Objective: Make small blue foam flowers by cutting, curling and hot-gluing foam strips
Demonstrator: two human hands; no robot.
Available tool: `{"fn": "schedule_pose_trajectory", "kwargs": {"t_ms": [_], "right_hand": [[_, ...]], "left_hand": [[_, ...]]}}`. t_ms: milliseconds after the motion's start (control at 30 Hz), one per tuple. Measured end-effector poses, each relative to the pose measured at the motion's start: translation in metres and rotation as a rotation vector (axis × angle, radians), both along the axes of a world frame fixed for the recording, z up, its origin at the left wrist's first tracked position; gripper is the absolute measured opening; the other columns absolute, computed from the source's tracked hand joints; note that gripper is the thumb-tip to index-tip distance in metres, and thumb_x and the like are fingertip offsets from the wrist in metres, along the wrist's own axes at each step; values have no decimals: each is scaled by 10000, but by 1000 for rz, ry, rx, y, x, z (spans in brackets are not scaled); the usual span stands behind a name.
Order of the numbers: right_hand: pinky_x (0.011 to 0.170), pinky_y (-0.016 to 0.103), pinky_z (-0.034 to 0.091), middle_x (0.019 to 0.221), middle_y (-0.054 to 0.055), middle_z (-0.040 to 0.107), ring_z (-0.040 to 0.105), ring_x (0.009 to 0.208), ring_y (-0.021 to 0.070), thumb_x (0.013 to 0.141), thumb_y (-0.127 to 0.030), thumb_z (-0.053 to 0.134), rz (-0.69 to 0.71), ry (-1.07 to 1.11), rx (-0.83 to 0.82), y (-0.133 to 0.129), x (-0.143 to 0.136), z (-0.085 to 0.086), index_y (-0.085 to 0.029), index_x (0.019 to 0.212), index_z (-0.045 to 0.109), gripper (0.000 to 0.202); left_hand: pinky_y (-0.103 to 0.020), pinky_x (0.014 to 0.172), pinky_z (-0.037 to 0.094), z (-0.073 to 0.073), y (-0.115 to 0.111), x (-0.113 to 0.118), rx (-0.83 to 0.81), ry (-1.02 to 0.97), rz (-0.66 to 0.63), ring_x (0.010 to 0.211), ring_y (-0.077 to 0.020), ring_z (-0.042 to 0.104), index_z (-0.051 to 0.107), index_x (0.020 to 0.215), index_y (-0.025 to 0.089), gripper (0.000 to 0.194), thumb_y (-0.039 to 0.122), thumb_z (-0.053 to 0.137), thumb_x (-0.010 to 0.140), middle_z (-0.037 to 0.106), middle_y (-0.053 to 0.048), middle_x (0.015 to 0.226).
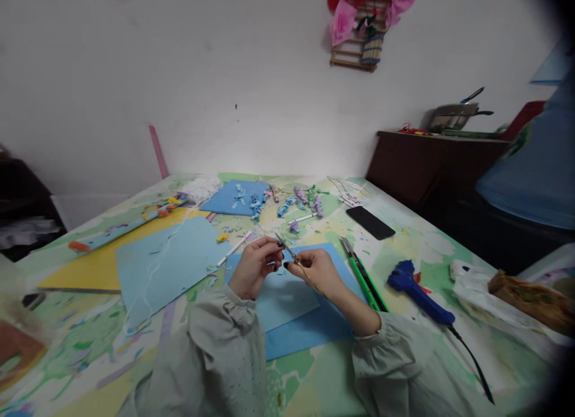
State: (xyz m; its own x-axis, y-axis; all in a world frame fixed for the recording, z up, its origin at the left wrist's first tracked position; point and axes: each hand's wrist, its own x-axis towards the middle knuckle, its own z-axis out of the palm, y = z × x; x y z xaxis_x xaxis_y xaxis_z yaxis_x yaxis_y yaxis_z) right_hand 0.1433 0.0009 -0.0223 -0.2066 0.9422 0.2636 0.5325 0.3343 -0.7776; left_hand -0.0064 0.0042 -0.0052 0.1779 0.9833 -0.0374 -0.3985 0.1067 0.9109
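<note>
My right hand [318, 272] is closed on a pair of small gold-handled scissors [309, 279], whose narrow blades point up and left toward my other hand. Its fingers bent in a pinch, my left hand [255, 266] is beside the blade tips; what it holds is too small to make out. Both hands are above light blue sheets [287, 306] on the patterned table [296, 375]. A white stick [233, 249] lies just beyond my left hand.
Blue and purple curled pieces [287, 206] lie toward the back. At the right are green cutters [365, 279], a black phone [371, 223], a blue glue gun [421, 292] and wrapped food [530, 297]. Yellow foam [81, 270] is left. A person [530, 171] is at the far right.
</note>
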Motion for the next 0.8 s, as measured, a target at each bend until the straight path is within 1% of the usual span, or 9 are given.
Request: {"fn": "schedule_pose_trajectory", "kwargs": {"t_ms": [233,467,800], "right_hand": [[432,196,176,471,-50,264,265,486,69,647,-349,547,-9,-19,-9,0,1,0,-163,454,385,313],[431,200,171,478,-47,269,259,488,71,655,-349,551,5,-15,-27,-1,2,1,-157,461,423,302],[434,202,172,477,-44,271,260,491,72,647,-367,563,-6,-34,-17,-1,2,2,-154,452,422,321]], "left_hand": [[-176,448,333,2,-2,0,-7,71,99,464,-69,495,564,692,152,126,212,639,610,571,24,521],[-182,458,335,4,-2,0,8,97,141,452,-68,494,560,690,161,150,240,642,593,580,30,518],[-186,465,341,4,-1,-1,31,126,172,465,-69,494,557,694,156,137,231,637,610,580,30,529]]}}
